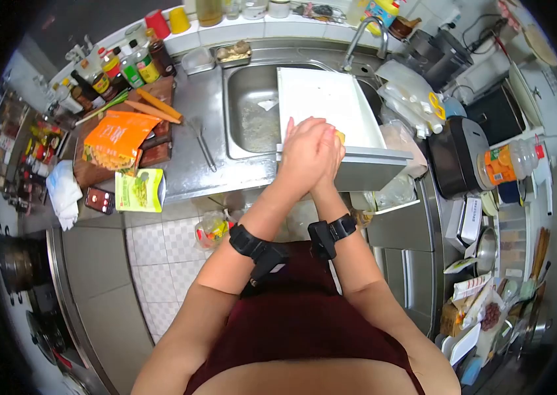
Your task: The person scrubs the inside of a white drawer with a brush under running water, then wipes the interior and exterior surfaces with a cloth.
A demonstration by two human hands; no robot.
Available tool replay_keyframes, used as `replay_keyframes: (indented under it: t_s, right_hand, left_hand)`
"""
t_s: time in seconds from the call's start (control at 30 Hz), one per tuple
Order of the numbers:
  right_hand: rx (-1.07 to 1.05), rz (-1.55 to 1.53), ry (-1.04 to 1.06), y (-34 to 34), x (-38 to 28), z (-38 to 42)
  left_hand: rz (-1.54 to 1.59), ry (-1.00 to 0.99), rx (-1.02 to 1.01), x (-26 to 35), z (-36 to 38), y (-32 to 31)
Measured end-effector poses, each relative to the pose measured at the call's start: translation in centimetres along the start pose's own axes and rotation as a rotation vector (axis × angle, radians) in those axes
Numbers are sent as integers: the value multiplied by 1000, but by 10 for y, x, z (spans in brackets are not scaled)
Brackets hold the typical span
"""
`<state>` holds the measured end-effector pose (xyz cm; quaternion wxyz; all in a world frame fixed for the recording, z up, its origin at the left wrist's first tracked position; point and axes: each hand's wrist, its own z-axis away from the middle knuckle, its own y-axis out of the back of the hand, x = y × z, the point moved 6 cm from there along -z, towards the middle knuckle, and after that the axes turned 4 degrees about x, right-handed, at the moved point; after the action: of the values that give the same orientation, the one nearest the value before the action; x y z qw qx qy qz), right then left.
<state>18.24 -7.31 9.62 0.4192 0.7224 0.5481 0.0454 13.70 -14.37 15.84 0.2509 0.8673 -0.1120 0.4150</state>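
Both hands are pressed together above a white drawer or tray (331, 99) with a grey front panel, which lies across the sink. My left hand (305, 150) is wrapped over the near side, its fingers closed. Against it, my right hand (332, 153) is closed too, largely covered by the left. A small yellow piece that looks like a sponge (340, 136) peeks out at the right of the fingers; the rest of it is hidden. The steel sink basin (249, 125) shows to the left, with a pale scrap (268, 105) in it.
A faucet (365, 43) arches behind the drawer. Left on the counter are metal tongs (203, 145), an orange bag (120, 135), carrots (158, 105), a green packet (140, 190), a phone (99, 200) and several bottles. A black appliance (453, 158) and plastic bags (410, 99) stand right.
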Motion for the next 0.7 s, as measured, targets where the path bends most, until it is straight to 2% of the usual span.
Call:
replay_keyframes:
  t_s: [0.17, 0.37, 0.47, 0.7]
  right_hand:
    - [-25, 153, -160, 23, 41, -12]
    - [201, 413, -210, 64, 140, -14]
    - [209, 489, -343, 86, 187, -19]
    - [402, 317, -338, 96, 197, -16]
  left_hand:
    - [14, 86, -49, -11, 2, -4]
    - [-4, 95, -125, -13, 8, -20]
    - [-6, 70, -132, -12, 10, -29]
    - [-3, 87, -173, -16, 9, -39]
